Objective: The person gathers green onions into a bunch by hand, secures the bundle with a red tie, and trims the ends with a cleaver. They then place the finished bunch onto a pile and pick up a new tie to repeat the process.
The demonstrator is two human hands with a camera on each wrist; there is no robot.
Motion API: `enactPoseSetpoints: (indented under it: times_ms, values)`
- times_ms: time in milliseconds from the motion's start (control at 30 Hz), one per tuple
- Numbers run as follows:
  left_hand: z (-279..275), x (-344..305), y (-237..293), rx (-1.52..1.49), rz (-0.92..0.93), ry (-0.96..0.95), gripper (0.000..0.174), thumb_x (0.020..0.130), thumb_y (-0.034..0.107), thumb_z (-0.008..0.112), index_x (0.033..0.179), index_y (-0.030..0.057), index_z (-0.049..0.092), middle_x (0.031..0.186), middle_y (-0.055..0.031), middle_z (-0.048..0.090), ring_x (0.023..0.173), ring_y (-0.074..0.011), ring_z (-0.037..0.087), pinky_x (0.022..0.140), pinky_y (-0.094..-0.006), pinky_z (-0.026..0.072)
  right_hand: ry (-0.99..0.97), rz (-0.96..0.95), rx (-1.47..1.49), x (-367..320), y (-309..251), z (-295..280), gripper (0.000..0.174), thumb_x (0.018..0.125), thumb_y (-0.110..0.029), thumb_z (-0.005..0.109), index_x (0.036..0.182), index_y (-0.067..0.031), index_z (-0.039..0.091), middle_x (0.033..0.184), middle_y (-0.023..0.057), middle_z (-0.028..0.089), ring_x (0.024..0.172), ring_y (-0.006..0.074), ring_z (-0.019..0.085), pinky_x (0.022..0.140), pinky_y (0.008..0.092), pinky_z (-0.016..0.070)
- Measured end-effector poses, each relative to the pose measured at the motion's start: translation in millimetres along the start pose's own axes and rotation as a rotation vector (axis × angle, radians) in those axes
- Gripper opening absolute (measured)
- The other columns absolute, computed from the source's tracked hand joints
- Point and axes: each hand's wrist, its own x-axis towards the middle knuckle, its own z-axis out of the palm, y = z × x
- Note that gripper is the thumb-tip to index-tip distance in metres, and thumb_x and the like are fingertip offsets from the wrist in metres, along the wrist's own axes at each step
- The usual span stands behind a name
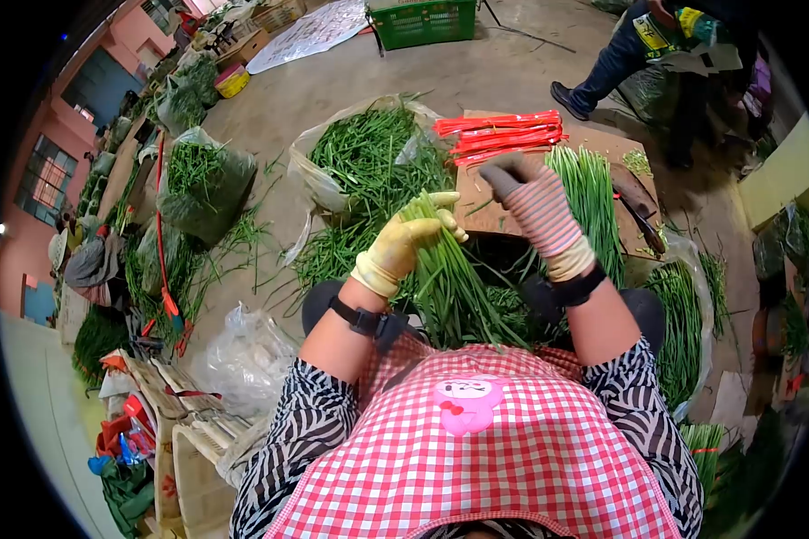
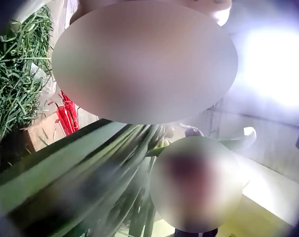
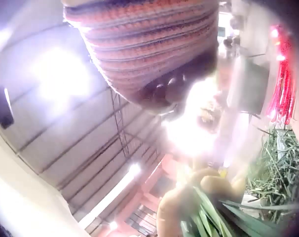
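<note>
My left hand (image 1: 400, 251), in a yellow glove, grips a bunch of long green garlic chives (image 1: 457, 292) near its upper end. The leaves fan down toward my checked apron. The right hand (image 1: 544, 211) wears a striped glove with dark fingertips and hovers over a brown board (image 1: 484, 218), its fingers bent with nothing visible in them. Right beside it, a neat pile of trimmed chives (image 1: 593, 202) lies on the board. Red strips (image 1: 503, 135) lie stacked at the board's far edge. The right wrist view shows the striped glove (image 3: 149, 49) above the yellow-gloved fingers (image 3: 171, 212).
A plastic bag of loose chives (image 1: 364, 148) stands ahead on the left, another bag (image 1: 211, 193) farther left. More chives (image 1: 679, 314) lie in plastic at my right. A dark tool (image 1: 640, 216) rests on the board. A person's leg (image 1: 602, 76) is at the back right.
</note>
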Motion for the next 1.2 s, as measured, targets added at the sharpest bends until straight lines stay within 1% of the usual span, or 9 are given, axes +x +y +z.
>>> enactPoseSetpoints:
  times_ms: [67, 100, 200, 367, 500, 733, 900, 1067, 1200]
  values:
    - [-3.3, -1.1, 2.8, -0.011, -0.014, 0.02, 0.06, 0.093, 0.011, 0.065, 0.149, -0.0045, 0.048, 0.103, -0.0068, 0.07, 0.102, -0.0291, 0.07, 0.103, -0.0469, 0.055, -0.314, 0.12, -0.071, -0.3, -7.6, -27.4, 0.02, 0.095, -0.024, 0.071, 0.102, -0.0064, 0.077, 0.082, 0.0114, 0.075, 0.07, 0.0202, 0.069, 0.068, 0.0324, 0.0553]
    - [-6.7, 0.2, 5.0, -0.007, -0.027, 0.008, 0.069, 0.092, 0.011, 0.065, 0.155, -0.004, 0.041, 0.103, -0.0073, 0.07, 0.103, -0.0294, 0.07, 0.104, -0.0479, 0.0546, -0.572, -0.143, -0.464, 6.9, 15.7, -35.8, 0.019, 0.095, -0.023, 0.07, 0.103, -0.0076, 0.077, 0.083, 0.0127, 0.076, 0.071, 0.0267, 0.071, 0.069, 0.0382, 0.0564]
    - [-5.1, 2.6, 10.6, 0.079, 0.004, -0.031, 0.078, 0.091, 0.01, 0.065, 0.16, -0.0034, 0.032, 0.104, -0.0079, 0.071, 0.103, -0.0296, 0.07, 0.103, -0.0487, 0.0544, -0.858, -0.009, -1.203, 21.0, 13.7, -27.8, 0.031, 0.09, -0.024, 0.072, 0.116, -0.0077, 0.075, 0.1, 0.0197, 0.075, 0.091, 0.035, 0.073, 0.084, 0.044, 0.0568]
    - [8.6, 3.1, 9.9, 0.076, -0.045, 0.001, 0.07, 0.09, 0.008, 0.061, 0.156, -0.0009, 0.04, 0.108, -0.0091, 0.071, 0.104, -0.0283, 0.071, 0.101, -0.045, 0.0548, -0.319, -0.303, -0.283, 4.3, -11.7, -3.4, 0.034, 0.091, -0.013, 0.072, 0.124, -0.0033, 0.071, 0.104, 0.0197, 0.075, 0.095, 0.0293, 0.074, 0.085, 0.0364, 0.0583]
    - [16.2, 4.8, 10.8, 0.163, -0.057, -0.001, 0.04, 0.087, 0.01, 0.062, 0.125, -0.0001, 0.063, 0.112, -0.0118, 0.072, 0.1, -0.0256, 0.072, 0.093, -0.0382, 0.0584, -0.379, -0.276, -0.372, -0.7, -9.0, 26.4, 0.039, 0.092, -0.024, 0.069, 0.128, -0.0075, 0.07, 0.1, 0.0194, 0.075, 0.091, 0.0348, 0.074, 0.082, 0.0413, 0.0587]
    - [11.0, 4.9, 7.3, 0.075, -0.047, -0.012, 0.039, 0.087, 0.014, 0.061, 0.121, -0.0023, 0.066, 0.098, -0.0145, 0.075, 0.089, -0.0262, 0.073, 0.084, -0.0377, 0.0598, -0.287, -0.047, -0.255, -12.6, -5.3, 35.5, 0.03, 0.093, -0.028, 0.07, 0.113, -0.0079, 0.077, 0.094, 0.0168, 0.075, 0.083, 0.0336, 0.074, 0.077, 0.0412, 0.0586]
    - [-2.4, 2.3, 4.0, 0.164, -0.102, -0.049, 0.05, 0.089, 0.012, 0.057, 0.136, -0.0038, 0.058, 0.105, -0.0131, 0.072, 0.09, -0.0239, 0.072, 0.094, -0.0409, 0.0585, -0.367, -0.489, -0.837, 1.3, -11.9, 35.0, 0.021, 0.088, -0.027, 0.067, 0.087, -0.0074, 0.075, 0.078, 0.0175, 0.07, 0.075, 0.0397, 0.069, 0.07, 0.0487, 0.0565]
    - [2.9, 4.6, 8.4, 0.039, -0.078, -0.036, 0.034, 0.09, 0.009, 0.062, 0.122, -0.0002, 0.062, 0.092, -0.0072, 0.065, 0.086, -0.0244, 0.067, 0.1, -0.0479, 0.0552, 0.044, -0.446, -0.486, 28.3, -4.9, 13.4, 0.028, 0.092, -0.033, 0.07, 0.097, -0.0069, 0.076, 0.086, 0.0188, 0.073, 0.082, 0.0379, 0.071, 0.075, 0.047, 0.0568]
    - [-3.4, 6.6, 12.3, 0.074, -0.107, -0.078, 0.028, 0.09, 0.006, 0.063, 0.117, 0.0003, 0.063, 0.093, -0.0081, 0.068, 0.091, -0.0258, 0.07, 0.098, -0.0439, 0.0558, -0.404, -0.168, -0.69, 60.0, -22.3, -2.9, 0.046, 0.094, -0.045, 0.07, 0.114, -0.0042, 0.072, 0.101, 0.0203, 0.075, 0.095, 0.0383, 0.071, 0.086, 0.0457, 0.0562]
